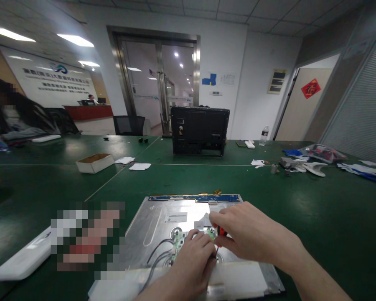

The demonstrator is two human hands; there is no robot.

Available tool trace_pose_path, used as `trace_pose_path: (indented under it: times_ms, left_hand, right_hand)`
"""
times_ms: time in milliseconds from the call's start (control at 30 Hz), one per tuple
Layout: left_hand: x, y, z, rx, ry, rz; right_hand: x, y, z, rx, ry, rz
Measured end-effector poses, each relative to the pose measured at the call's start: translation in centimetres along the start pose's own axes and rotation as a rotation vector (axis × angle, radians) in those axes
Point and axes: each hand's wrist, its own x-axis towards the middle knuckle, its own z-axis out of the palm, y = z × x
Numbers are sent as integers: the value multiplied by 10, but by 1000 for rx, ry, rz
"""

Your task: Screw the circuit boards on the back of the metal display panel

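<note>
A flat metal display panel (163, 225) lies back-up on the green table just in front of me, with a blue strip along its far edge. A small green circuit board (178, 243) with grey cables sits near its middle. My left hand (192, 261) rests fingers-down on that board. My right hand (249, 234) is closed around a red-handled tool (221, 230), probably a screwdriver, held upright beside the board. The tool's tip is hidden behind my left hand.
A black monitor housing (199, 130) stands upright mid-table. A shallow cardboard box (94, 162) and paper scraps lie to the left, a white casing (21, 259) at near left. Gloves, bags and a water bottle (264, 135) are at right. A seated person (15, 117) is at far left.
</note>
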Motion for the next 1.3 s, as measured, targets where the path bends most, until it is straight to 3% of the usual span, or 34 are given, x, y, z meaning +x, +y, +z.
trace_pose_path:
  times_ms: [200,533,767,1100,1300]
  left_hand:
    - [1,-1,2,7,-28,-14]
    - [1,1,-2,16,17,15]
    - [2,2,-5,23,-19,16]
    - [2,6,-9,26,-26,7]
    - [1,6,-6,36,-32,8]
  right_hand:
    - [-4,3,-1,9,-5,-76]
    - [0,3,-2,-7,17,15]
    - [-5,4,-4,19,7,-58]
    - [-2,4,0,10,46,-7]
    - [-5,2,-3,32,21,-61]
